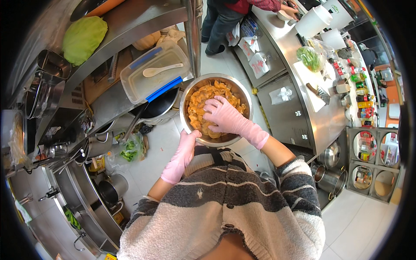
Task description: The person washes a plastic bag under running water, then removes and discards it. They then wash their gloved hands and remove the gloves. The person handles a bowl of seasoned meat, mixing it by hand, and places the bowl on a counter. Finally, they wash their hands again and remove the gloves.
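A round stainless steel bowl [224, 141] is held in front of my body. Pieces of raw meat [196, 104] coated in an orange-brown marinade lie inside it. My left hand [184, 146], in a pink disposable glove, grips the near left rim with the thumb on top; the fingers underneath are hidden. Gloved in pink too, my right hand [224, 115] reaches over the near right side into the bowl. Its fingers are spread and bent, resting on the meat, and the fingertips are partly sunk among the pieces.
Left of the bowl, a lidded plastic container [136, 83] carries a white spoon [162, 70]. Below it sits a dark pan [159, 109]. A steel counter [289, 61] on the right holds a cutting board [312, 86] with a cleaver [320, 94]. Another person [224, 22] stands ahead.
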### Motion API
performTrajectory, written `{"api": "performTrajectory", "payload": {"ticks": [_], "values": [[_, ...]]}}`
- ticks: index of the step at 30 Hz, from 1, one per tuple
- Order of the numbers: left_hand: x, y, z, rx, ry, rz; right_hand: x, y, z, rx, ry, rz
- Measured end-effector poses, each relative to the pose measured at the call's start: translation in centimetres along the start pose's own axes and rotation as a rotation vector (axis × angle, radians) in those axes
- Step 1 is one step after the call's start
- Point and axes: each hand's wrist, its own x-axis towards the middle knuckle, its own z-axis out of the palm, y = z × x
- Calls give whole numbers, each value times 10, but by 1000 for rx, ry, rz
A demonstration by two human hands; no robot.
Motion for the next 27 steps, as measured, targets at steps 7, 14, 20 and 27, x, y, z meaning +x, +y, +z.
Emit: {"api": "performTrajectory", "payload": {"ticks": [7,14,20,27], "values": [[-4,3,1,36,55,13,-19,8,-24,51,3,73],[0,-9,5,50,98,60,18,-20,1,-91,34,40],[-1,-21,7,71,106,139,17,-24,5,3,-129,51],[-3,-16,11,5,76,122,11,-33,4,-267,24,126]]}}
